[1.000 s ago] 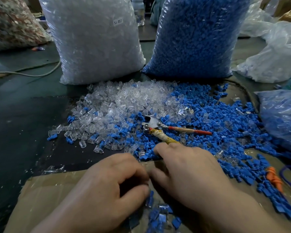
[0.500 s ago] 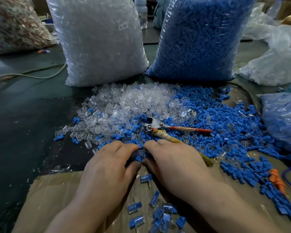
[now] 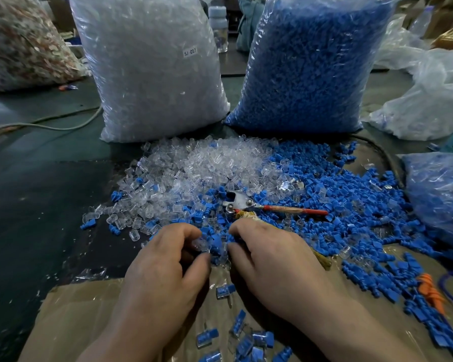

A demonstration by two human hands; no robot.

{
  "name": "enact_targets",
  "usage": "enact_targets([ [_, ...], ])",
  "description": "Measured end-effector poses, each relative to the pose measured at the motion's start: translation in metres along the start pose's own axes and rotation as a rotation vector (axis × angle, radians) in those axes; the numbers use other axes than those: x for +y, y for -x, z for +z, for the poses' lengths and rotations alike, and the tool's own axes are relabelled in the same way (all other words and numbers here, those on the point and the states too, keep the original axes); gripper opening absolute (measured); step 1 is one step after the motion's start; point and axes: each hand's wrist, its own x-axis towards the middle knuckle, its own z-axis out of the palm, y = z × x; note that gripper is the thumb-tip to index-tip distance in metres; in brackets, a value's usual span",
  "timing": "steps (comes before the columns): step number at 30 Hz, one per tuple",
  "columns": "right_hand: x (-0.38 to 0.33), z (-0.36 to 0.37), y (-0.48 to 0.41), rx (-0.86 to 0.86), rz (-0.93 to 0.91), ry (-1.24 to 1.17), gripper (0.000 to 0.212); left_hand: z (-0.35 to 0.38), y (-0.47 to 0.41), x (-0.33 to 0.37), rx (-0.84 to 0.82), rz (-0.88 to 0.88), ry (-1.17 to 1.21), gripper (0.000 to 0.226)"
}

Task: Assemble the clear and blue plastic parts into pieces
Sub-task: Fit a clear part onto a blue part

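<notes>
My left hand (image 3: pixel 168 262) is curled, thumb and forefinger pinching a clear part (image 3: pixel 201 244) at the near edge of the heap. My right hand (image 3: pixel 270 259) is curled just beside it over blue parts (image 3: pixel 351 199); whether it grips one I cannot tell. Loose clear parts (image 3: pixel 194 165) spread beyond, near the clear bag (image 3: pixel 152 69) and blue bag (image 3: pixel 311 61). Between my wrists, assembled pieces (image 3: pixel 246 338) lie on the cardboard (image 3: pixel 71 309). Bare dark table (image 3: pixel 37 205) extends left. The pliers (image 3: pixel 239 202) lie just beyond my right fingers.

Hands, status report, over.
Left hand pinches a clear part. Right hand fingertips in the blue parts, grip hidden. Pliers lie just beyond the hands.
</notes>
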Motion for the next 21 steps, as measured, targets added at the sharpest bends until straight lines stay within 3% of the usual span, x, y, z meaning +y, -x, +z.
enact_targets([
  [8, 0.0, -0.008, 0.004, 0.017, 0.116, -0.354, 0.015, 0.001, 0.001, -0.004, 0.088, -0.038, 0.204, 0.033],
  [14, 0.0, -0.011, 0.004, -0.029, 0.28, -0.644, 0.016, -0.002, 0.001, -0.003, 0.065, 0.027, 0.308, 0.018],
  [17, 0.004, -0.012, 0.005, -0.046, 0.236, -0.604, 0.013, -0.003, 0.001, 0.002, 0.079, -0.009, 0.413, 0.025],
  [21, -0.004, -0.017, 0.007, -0.114, -0.026, -0.339, 0.014, -0.005, 0.0, 0.003, 0.108, -0.07, 0.433, 0.014],
])
